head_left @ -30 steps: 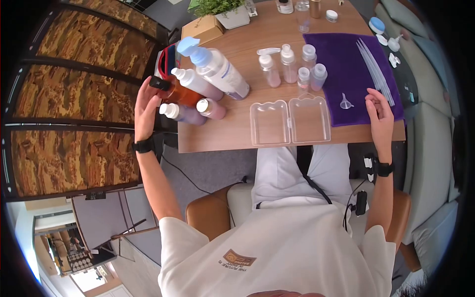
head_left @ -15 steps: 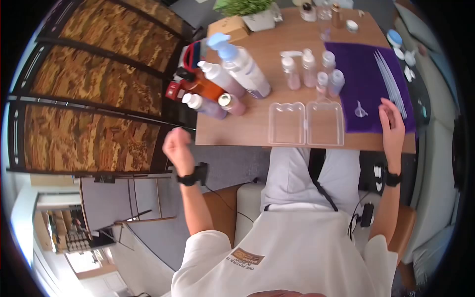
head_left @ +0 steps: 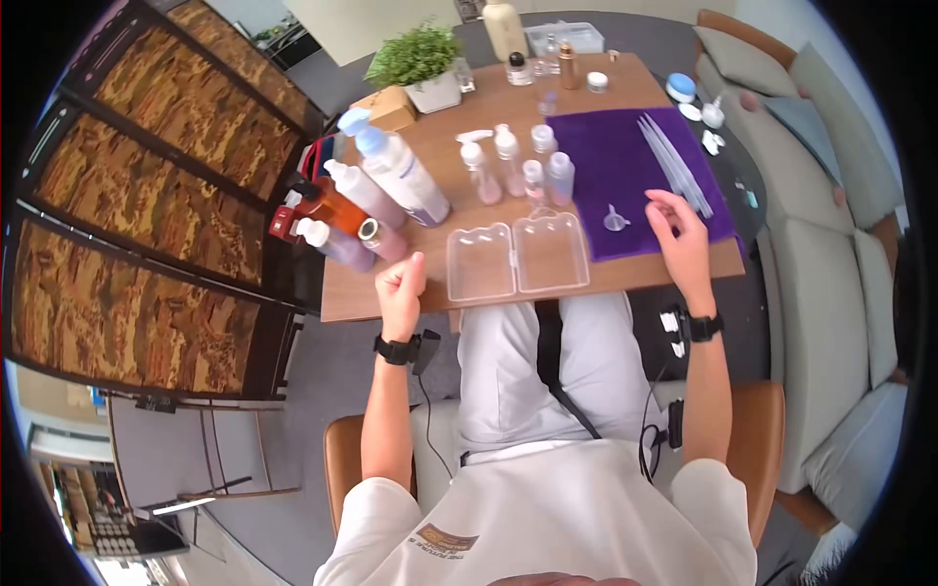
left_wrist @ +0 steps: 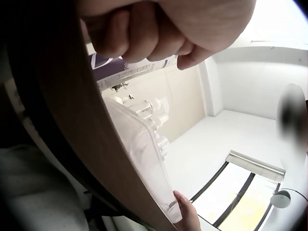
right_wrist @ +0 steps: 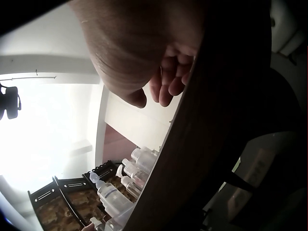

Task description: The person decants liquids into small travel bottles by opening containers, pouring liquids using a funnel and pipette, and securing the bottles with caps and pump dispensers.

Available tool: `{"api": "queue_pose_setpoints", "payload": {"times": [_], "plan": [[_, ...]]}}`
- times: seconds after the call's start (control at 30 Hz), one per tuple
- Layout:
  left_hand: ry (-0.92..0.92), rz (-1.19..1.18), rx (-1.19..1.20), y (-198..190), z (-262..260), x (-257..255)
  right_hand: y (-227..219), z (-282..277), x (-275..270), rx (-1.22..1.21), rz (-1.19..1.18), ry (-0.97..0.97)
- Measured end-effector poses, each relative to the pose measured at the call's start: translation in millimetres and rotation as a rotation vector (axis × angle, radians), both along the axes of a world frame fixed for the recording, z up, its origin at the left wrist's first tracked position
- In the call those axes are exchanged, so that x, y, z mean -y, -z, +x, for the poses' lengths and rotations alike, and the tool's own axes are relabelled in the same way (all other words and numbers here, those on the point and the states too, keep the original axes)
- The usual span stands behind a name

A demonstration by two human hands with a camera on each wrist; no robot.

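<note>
My left hand [head_left: 403, 286] is a closed fist at the table's front edge, just left of the open clear plastic case [head_left: 518, 259]. In the left wrist view its fingers [left_wrist: 144, 33] are curled and hold nothing, and the clear case [left_wrist: 144, 159] lies beside them. My right hand [head_left: 676, 231] rests on the purple cloth [head_left: 625, 156] with loosely bent fingers [right_wrist: 166, 82], next to a small clear funnel [head_left: 615, 219]. Nothing shows in it.
Several large bottles [head_left: 386, 186] lie tipped at the table's left side. Small travel bottles [head_left: 513, 166] stand behind the case. Long clear pipettes [head_left: 669, 161] lie on the cloth. A potted plant [head_left: 422, 68] and jars stand at the back. A sofa [head_left: 831, 225] is to the right.
My left hand left the big bottles, swung out past the table's left edge, and came back as a fist at the front edge. My right hand stayed on the cloth.
</note>
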State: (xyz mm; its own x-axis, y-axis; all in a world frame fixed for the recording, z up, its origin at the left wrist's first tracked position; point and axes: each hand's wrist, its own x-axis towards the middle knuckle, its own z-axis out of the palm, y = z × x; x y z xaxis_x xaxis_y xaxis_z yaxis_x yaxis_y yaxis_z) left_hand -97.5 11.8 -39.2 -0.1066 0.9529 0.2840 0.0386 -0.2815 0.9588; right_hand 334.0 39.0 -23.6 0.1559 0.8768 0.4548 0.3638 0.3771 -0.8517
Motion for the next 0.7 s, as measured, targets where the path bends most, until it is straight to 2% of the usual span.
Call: {"api": "queue_pose_setpoints", "payload": {"times": [0.13,0.43,0.7], "plan": [[0.075,-0.06,0.033,2,-9,-4,-1,0,0,0.024,0.024,-0.027],[0.026,-0.046,-0.058,2,-5,-5,0,1,1,0.046,0.036,-0.066],[0.01,-0.101,-0.019,2,-4,-6,0,2,3,0.038,0.059,-0.081]]}}
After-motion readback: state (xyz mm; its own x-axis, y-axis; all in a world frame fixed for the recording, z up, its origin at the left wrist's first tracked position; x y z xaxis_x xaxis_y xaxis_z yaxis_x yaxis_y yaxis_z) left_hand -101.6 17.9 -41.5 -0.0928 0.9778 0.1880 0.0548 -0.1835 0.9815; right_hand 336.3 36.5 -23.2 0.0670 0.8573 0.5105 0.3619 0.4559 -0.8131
